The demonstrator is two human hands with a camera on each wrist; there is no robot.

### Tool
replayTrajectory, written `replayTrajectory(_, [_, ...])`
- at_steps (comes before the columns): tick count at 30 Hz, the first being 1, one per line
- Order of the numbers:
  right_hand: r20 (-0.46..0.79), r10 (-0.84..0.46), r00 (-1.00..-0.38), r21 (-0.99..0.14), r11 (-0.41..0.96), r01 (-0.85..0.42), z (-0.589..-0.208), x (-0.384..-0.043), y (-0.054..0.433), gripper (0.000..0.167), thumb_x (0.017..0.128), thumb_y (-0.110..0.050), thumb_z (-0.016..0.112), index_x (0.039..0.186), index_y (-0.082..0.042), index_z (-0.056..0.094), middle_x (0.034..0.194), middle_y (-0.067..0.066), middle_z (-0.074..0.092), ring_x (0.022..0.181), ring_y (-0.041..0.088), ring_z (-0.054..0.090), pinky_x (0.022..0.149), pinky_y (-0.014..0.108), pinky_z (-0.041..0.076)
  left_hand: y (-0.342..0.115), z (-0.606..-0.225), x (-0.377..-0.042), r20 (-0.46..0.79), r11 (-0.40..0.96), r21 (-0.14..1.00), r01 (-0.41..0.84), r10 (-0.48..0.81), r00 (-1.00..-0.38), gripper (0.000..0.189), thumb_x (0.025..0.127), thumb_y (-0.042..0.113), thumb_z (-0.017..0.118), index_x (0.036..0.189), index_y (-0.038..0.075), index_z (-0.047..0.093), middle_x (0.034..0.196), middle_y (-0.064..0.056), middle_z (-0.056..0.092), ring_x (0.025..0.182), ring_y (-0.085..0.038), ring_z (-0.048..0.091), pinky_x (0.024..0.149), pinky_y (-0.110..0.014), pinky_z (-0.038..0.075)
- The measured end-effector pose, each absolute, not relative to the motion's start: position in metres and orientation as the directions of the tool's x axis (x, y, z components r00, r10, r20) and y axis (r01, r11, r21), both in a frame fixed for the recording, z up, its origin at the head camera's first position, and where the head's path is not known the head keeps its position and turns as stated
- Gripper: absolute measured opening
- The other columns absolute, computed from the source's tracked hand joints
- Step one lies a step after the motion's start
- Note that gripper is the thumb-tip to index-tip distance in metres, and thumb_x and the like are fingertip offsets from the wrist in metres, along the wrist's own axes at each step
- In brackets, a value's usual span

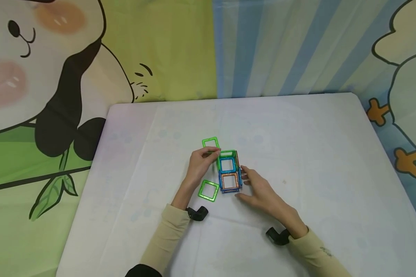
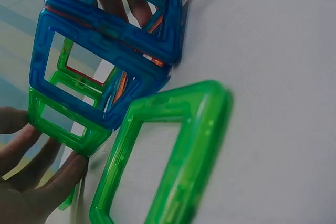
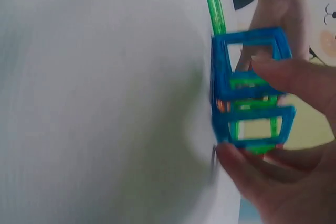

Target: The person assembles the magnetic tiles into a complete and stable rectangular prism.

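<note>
Magnetic building tiles are joined into an upright-walled box structure (image 1: 227, 172) with green, blue and orange frames. At its far left corner, the fingertips of my left hand (image 1: 202, 163) pinch a green square tile (image 2: 63, 125), as the left wrist view also shows. My right hand (image 1: 260, 190) lies along the structure's right side. Its fingertips touch the blue tiles (image 3: 257, 111), while the thumb, apart from the near edge in the head view, overlaps a blue frame in the right wrist view. Hands and tiles hide part of the far walls.
A loose green square tile (image 1: 208, 191) lies left of the structure, near my left wrist. Beyond my left hand is another green tile (image 1: 210, 141), partly covered. White cloth covers the table (image 1: 308, 154), and a printed cartoon curtain (image 1: 180, 50) hangs behind it.
</note>
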State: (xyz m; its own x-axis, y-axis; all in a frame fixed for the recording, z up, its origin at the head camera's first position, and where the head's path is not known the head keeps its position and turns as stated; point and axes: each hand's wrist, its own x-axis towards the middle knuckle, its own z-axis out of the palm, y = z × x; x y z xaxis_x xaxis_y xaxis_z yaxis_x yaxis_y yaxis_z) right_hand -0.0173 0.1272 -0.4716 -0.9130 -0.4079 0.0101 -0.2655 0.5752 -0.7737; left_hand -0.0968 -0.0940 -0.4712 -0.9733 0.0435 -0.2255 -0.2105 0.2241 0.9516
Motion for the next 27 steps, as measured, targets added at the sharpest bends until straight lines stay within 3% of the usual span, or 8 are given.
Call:
replayTrajectory(9, [0.071,-0.332,-0.941,-0.733,0.622,-0.275,-0.476,-0.017,0.119,0.073,0.084,0.000,0.078,0.146,0.012,0.040,0.122,0.023,0.062,0.103,0.030,0.066,0.087,0.043,0.058,-0.096,-0.473,-0.097,-0.225,0.242,0.947,-0.210,0.036,-0.974,0.025,0.096,0.028,0.072,0.115,0.012,0.077,0.118,-0.007,0.073,0.107,-0.021,0.068,0.095,-0.040,0.054])
replayTrajectory(16, [0.137,-0.331,-0.934,-0.733,0.601,-0.320,-0.476,-0.025,0.131,0.058,0.087,0.008,0.072,0.140,0.011,0.049,0.125,0.025,0.065,0.107,0.036,0.070,0.091,0.047,0.058,-0.101,-0.471,-0.093,-0.240,0.199,0.952,-0.231,0.025,-0.970,0.025,0.097,0.025,0.072,0.115,0.007,0.076,0.122,-0.010,0.071,0.112,-0.024,0.070,0.097,-0.038,0.057])
replayTrajectory(27, [0.132,-0.362,-0.923,-0.713,0.612,-0.343,-0.474,-0.045,0.145,0.047,0.091,0.009,0.066,0.137,0.008,0.058,0.129,0.027,0.067,0.113,0.042,0.069,0.094,0.052,0.057,-0.108,-0.470,-0.081,-0.271,0.167,0.949,-0.267,0.001,-0.963,0.023,0.096,0.021,0.073,0.112,0.004,0.072,0.110,-0.012,0.072,0.101,-0.022,0.070,0.091,-0.037,0.059])
